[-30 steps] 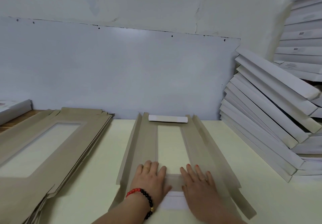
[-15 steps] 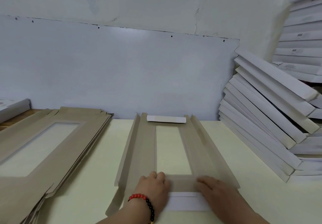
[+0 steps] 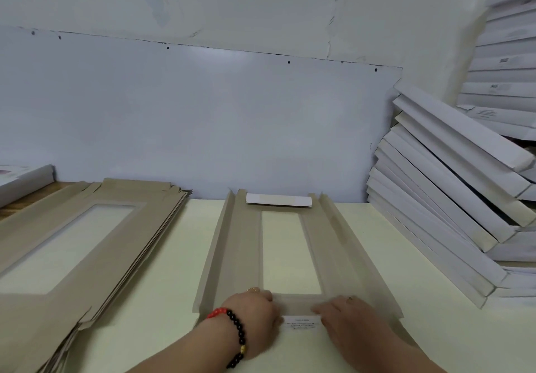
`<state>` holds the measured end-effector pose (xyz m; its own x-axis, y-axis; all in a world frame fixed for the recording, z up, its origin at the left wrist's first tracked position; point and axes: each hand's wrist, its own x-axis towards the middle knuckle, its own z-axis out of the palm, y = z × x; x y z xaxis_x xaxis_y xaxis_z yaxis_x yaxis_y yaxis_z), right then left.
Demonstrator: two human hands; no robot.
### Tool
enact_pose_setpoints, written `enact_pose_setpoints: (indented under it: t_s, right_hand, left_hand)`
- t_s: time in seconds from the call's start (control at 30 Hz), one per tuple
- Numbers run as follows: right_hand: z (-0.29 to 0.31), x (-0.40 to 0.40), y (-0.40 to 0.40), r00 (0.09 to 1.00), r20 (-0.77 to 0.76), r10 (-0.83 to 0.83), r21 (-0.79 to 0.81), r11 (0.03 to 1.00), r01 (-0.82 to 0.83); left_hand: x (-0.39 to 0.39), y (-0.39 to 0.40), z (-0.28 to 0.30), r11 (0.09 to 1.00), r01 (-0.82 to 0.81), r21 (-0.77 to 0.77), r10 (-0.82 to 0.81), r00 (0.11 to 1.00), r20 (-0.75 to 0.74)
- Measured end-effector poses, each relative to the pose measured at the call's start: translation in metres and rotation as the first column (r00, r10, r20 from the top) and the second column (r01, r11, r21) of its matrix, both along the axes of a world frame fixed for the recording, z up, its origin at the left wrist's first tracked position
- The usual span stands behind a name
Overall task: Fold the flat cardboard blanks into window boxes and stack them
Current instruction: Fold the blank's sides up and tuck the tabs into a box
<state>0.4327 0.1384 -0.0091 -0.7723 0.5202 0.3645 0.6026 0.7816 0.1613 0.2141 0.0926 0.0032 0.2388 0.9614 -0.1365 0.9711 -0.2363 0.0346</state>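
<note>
A flat brown cardboard blank [image 3: 336, 245] with a rectangular window lies on the table in front of me, its long side flaps raised. Its far end flap [image 3: 279, 200] is folded over, white side up. The near end flap [image 3: 301, 322] is also turned over, showing white with small print. My left hand [image 3: 255, 311], wearing a red and black bead bracelet, has its fingers bent over the strip below the window and its thumb at the near flap. My right hand [image 3: 351, 317] lies flat, with its fingers on the flap's right part.
A stack of flat brown blanks [image 3: 87, 242] lies to the left on the pale table [image 3: 179, 271]. Finished white boxes [image 3: 452, 198] lean in a pile at the right, with more stacked behind. A white box edge [image 3: 26, 178] shows at far left. The wall panel stands close behind.
Both hands slid back toward me from the strip below the window to the near end. The near flap came over, white side up. My fingers went from flat to bent.
</note>
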Motion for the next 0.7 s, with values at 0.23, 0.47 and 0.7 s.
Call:
enact_pose_setpoints:
  t_s: [0.23,0.47,0.7]
  right_hand:
    - [-0.023,-0.05,0.003,0.988,-0.048,-0.146,-0.045,0.989,0.144]
    - [-0.031,-0.046,0.015,0.967,0.031,-0.251,-0.108,0.961,0.253]
    - [-0.042,-0.004,0.046,0.87,0.303,-0.388,-0.358,0.8,0.482]
  left_hand:
    - [0.019,0.02,-0.029,0.994,-0.102,0.045,0.103,0.994,-0.034]
    - [0.014,0.023,-0.039,0.984,-0.142,-0.105,0.132,0.986,-0.097]
    - [-0.001,0.026,-0.039,0.962,-0.243,-0.121,0.214,0.953,-0.216]
